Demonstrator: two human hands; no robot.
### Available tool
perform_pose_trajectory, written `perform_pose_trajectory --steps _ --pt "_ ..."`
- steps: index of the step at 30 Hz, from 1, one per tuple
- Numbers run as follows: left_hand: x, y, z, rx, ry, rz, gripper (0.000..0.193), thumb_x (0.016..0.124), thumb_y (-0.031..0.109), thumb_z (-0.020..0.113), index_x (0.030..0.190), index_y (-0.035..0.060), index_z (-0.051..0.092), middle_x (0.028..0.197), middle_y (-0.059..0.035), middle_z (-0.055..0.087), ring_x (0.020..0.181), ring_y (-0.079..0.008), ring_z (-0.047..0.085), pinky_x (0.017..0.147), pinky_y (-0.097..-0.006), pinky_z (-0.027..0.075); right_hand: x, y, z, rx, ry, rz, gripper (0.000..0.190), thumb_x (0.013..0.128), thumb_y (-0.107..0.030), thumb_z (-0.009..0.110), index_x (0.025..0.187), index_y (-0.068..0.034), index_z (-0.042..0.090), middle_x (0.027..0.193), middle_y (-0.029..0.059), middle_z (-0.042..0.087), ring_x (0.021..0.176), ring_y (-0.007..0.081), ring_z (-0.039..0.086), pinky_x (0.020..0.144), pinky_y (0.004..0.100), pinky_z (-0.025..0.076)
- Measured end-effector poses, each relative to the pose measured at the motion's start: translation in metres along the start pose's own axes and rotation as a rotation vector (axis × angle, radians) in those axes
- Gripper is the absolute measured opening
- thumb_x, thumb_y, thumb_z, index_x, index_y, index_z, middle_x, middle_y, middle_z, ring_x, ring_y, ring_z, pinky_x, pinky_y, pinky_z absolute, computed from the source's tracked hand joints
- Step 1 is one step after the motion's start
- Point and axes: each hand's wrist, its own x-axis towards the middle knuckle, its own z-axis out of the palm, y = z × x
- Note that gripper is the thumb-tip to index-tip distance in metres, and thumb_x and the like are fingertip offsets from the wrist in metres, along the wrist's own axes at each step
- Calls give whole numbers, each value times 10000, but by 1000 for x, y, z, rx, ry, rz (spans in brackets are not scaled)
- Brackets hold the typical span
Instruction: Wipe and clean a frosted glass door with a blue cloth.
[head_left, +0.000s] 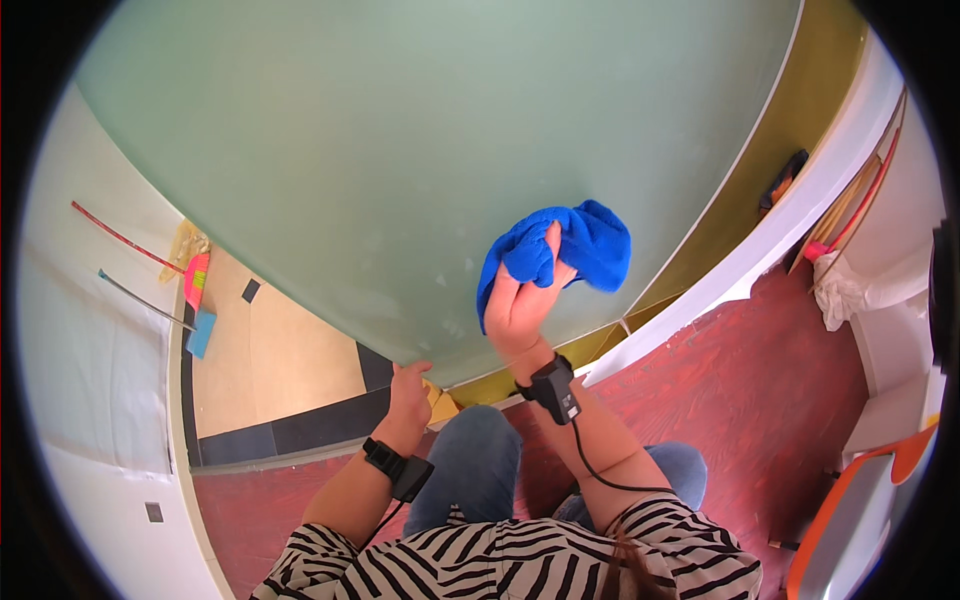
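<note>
A large pale-green panel, apparently frosted glass (390, 150), stands before me and fills the upper middle of the head view. My right hand (525, 304) is closed on a bunched blue cloth (600, 244), held against the lower right part of the panel. Folds of the cloth hide some of the fingers. Faint whitish marks show on the panel to the left of the cloth. My left hand (410, 397) grips the panel's lower left edge, its thumb on the near face and its other fingers partly hidden.
Left of the panel lies a beige tiled floor (292, 360) with dark borders. A pink broom (196, 279) and a blue dustpan or squeegee head (201, 334) lean there. Reddish wood-look flooring (757, 360) is beneath me. An orange-edged chair (847, 517) stands at right, below long poles (874, 187).
</note>
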Motion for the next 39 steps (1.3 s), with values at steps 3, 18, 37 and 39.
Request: perform_pose_trajectory --steps 3,18,37,39 --pt "-9 5 14 32 19 -16 699 839 99 613 1475 235 358 1492 -4 418 1382 -239 335 1118 -531 218 -56 -4 13 204 -370 266 564 825 -170 645 1352 -8 525 1306 171 526 1227 374 453 1013 516 341" --pt "-48 4 0 -19 137 190 795 886 145 611 1579 152 221 1555 -133 332 1381 -237 367 1133 -399 279 -122 75 -34 -64 -617 -457 150 759 -194 634 882 -131 693 1305 -6 616 1181 206 579 793 432 489" --pt "-92 112 34 661 207 1524 813 959 104 541 1559 -69 21 1635 -250 66 1519 -362 108 1205 -517 142 -140 36 -13 226 -1125 -428 248 924 -126 543 1135 -207 645 1536 -76 450 1195 118 609 566 298 520" --pt "-78 113 39 557 212 1464 814 968 128 537 1557 -74 11 1632 -251 78 1511 -365 126 1206 -499 145 -123 44 -16 148 -862 -472 206 902 -145 571 1082 -201 656 1486 -61 496 1184 122 610 638 320 513"
